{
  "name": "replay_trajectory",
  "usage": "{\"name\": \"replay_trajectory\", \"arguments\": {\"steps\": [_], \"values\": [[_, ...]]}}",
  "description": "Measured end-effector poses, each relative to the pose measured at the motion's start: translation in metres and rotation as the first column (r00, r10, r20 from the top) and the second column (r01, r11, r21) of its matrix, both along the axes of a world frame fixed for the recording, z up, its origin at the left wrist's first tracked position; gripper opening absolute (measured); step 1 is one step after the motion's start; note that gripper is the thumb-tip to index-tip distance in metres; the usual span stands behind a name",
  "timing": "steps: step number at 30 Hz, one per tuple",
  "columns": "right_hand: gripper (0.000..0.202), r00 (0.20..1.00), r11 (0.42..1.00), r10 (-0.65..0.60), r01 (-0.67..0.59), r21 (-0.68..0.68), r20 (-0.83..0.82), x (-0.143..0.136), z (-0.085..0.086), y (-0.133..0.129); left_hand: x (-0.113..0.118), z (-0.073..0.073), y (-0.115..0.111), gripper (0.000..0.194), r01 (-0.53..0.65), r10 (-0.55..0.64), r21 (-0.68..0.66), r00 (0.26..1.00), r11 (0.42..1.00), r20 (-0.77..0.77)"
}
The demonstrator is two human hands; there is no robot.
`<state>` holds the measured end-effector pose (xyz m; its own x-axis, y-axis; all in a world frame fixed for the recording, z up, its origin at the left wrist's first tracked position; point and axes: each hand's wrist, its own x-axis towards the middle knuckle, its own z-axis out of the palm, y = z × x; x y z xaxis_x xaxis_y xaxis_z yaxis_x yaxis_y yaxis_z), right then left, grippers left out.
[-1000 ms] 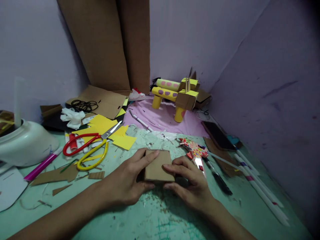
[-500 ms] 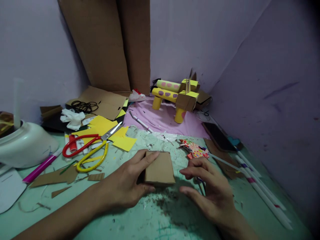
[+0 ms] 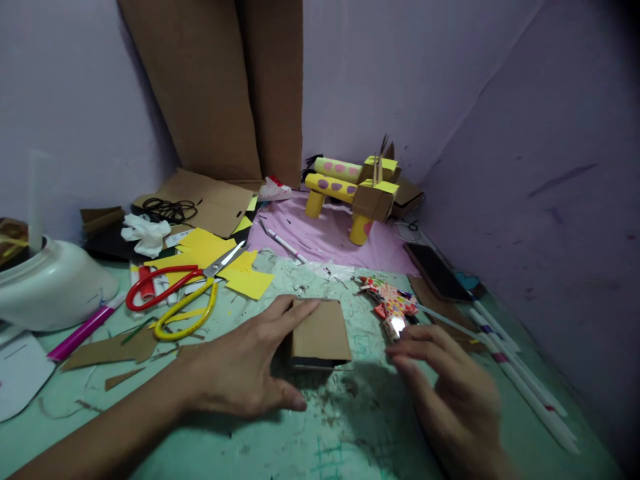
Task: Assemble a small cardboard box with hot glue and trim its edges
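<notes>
On the tabletop in front of me stands a small brown cardboard box, its near side showing a dark opening. My left hand has its fingers against the box's left side and top edge, while its thumb stretches away from the box. Just right of the box lies a floral-patterned glue gun with a whitish stick extending from its rear. The fingertips of my right hand are at the handle end of the glue gun, loosely bent; whether they touch it cannot be made out.
Red-and-yellow-handled scissors lie across yellow paper on the left, near a white pot. Two yellow animal models occupy a pink cloth behind. A phone and white tubes lie on the right.
My left thumb has come away from the box's near side, showing its opening. My right hand has moved right and its fingers have drawn closer together beside the glue gun's handle.
</notes>
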<state>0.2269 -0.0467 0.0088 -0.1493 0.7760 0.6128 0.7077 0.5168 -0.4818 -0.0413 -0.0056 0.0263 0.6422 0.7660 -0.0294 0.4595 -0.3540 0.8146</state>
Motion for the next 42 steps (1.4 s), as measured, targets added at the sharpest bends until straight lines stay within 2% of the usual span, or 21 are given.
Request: {"name": "replay_trajectory", "arguments": {"steps": [2, 4, 5, 8, 11, 17, 20, 21, 23, 24, 26, 27, 29, 31, 35, 37, 40, 42], "values": [[0.031, 0.978, 0.970, -0.207, 0.210, -0.123, 0.041, 0.016, 0.003, 0.004, -0.004, 0.000, 0.002, 0.098, 0.033, -0.032, -0.002, 0.999, 0.999, 0.020], [0.047, 0.917, 0.877, -0.365, 0.396, -0.272, 0.159, 0.028, 0.005, 0.010, -0.007, 0.000, 0.004, 0.085, 0.071, -0.071, -0.004, 0.996, 0.997, 0.063], [0.052, 0.883, 0.818, -0.405, 0.465, -0.338, 0.237, 0.031, 0.006, 0.013, -0.007, 0.000, 0.005, 0.077, 0.079, -0.079, -0.003, 0.994, 0.997, 0.079], [0.056, 0.816, 0.685, -0.414, 0.572, -0.452, 0.404, 0.032, 0.007, 0.020, -0.007, -0.001, 0.005, 0.058, 0.045, -0.045, 0.004, 0.996, 0.999, 0.073], [0.055, 0.797, 0.645, -0.401, 0.596, -0.478, 0.451, 0.023, 0.007, 0.025, -0.005, -0.003, 0.004, 0.058, 0.042, -0.042, 0.018, 0.998, 0.999, 0.036], [0.036, 0.811, 0.667, -0.366, 0.571, -0.480, 0.456, 0.013, 0.004, 0.041, -0.003, -0.001, 0.003, 0.095, 0.070, -0.068, 0.031, 0.996, 0.997, -0.065], [0.029, 0.883, 0.604, -0.435, 0.430, -0.672, 0.174, 0.017, 0.002, 0.048, -0.004, 0.004, 0.002, 0.110, 0.077, -0.079, -0.016, 0.989, 0.997, -0.124], [0.027, 0.885, 0.577, -0.462, 0.344, -0.741, 0.051, 0.018, 0.001, 0.049, -0.004, 0.005, 0.002, 0.112, 0.078, -0.081, -0.028, 0.988, 0.997, -0.131], [0.025, 0.835, 0.532, -0.514, 0.130, -0.837, -0.198, 0.020, 0.001, 0.048, -0.004, 0.005, 0.003, 0.114, 0.078, -0.082, -0.033, 0.988, 0.996, -0.133], [0.025, 0.791, 0.534, -0.527, 0.024, -0.845, -0.311, 0.020, 0.001, 0.046, -0.003, 0.005, 0.003, 0.115, 0.079, -0.083, -0.035, 0.988, 0.996, -0.132], [0.029, 0.676, 0.606, -0.513, -0.151, -0.781, -0.529, 0.019, 0.004, 0.038, -0.003, 0.003, 0.003, 0.116, 0.080, -0.084, -0.038, 0.989, 0.996, -0.120], [0.032, 0.621, 0.662, -0.484, -0.201, -0.722, -0.616, 0.018, 0.007, 0.032, -0.003, 0.002, 0.004, 0.116, 0.080, -0.084, -0.038, 0.990, 0.996, -0.114], [0.035, 0.586, 0.762, -0.401, -0.213, -0.611, -0.704, 0.016, 0.012, 0.020, -0.003, 0.001, 0.004, 0.117, 0.083, -0.086, -0.033, 0.991, 0.996, -0.104], [0.037, 0.616, 0.796, -0.356, -0.195, -0.574, -0.703, 0.012, 0.016, 0.007, -0.003, 0.001, 0.005, 0.117, 0.081, -0.083, -0.025, 0.991, 0.996, -0.103], [0.030, 0.700, 0.794, -0.332, -0.154, -0.588, -0.632, 0.006, 0.014, -0.020, -0.003, 0.000, 0.005, 0.116, 0.087, -0.088, -0.019, 0.991, 0.996, -0.105], [0.027, 0.751, 0.798, -0.276, -0.169, -0.579, -0.600, 0.005, 0.009, -0.031, -0.003, -0.001, 0.005, 0.116, 0.093, -0.094, -0.014, 0.990, 0.996, -0.105], [0.028, 0.878, 0.784, -0.184, -0.140, -0.604, -0.443, 0.006, 0.001, -0.045, -0.002, -0.001, 0.006, 0.117, 0.101, -0.101, -0.006, 0.990, 0.995, -0.097], [0.025, 0.929, 0.780, -0.167, -0.081, -0.621, -0.330, 0.006, -0.002, -0.052, -0.001, -0.001, 0.006, 0.116, 0.105, -0.105, -0.003, 0.990, 0.994, -0.093]]}}
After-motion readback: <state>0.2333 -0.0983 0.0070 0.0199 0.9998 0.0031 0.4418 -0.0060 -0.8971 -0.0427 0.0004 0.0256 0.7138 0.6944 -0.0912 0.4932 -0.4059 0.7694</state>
